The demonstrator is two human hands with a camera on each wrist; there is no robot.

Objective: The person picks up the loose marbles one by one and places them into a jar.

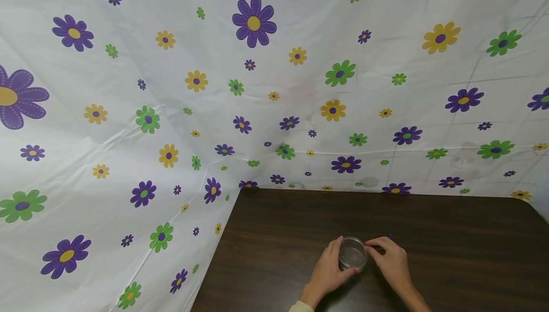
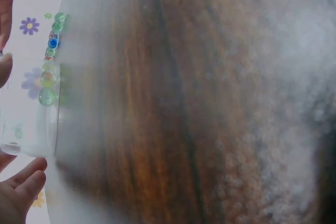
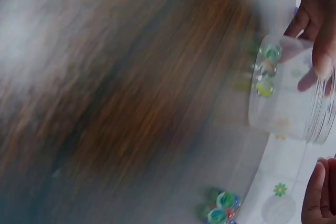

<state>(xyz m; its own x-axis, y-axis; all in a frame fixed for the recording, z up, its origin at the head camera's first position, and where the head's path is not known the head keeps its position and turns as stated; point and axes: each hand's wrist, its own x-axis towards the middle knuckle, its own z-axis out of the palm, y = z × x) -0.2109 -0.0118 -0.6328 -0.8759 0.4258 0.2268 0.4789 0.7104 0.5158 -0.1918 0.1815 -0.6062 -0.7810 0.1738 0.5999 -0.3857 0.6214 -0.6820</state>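
A clear plastic jar (image 1: 353, 255) stands upright on the dark table with its mouth open upward. My left hand (image 1: 328, 269) grips its side, thumb at the near side and fingers round the far left. Several glass marbles (image 3: 265, 88), greenish and yellowish, lie on its bottom. At the right of the rim, my right hand (image 1: 391, 259) pinches thumb and index finger together. In the left wrist view a small dark thing (image 2: 1, 53) shows between these fingertips, mostly hidden. More marbles (image 3: 227, 200), green, blue and red, lie on the table outside the jar.
The dark wooden table (image 1: 274, 240) has a rounded far right corner. White flowered sheeting (image 1: 296, 31) hangs along its back and left sides. A small blue spot (image 1: 390, 235) shows just beyond my right hand.
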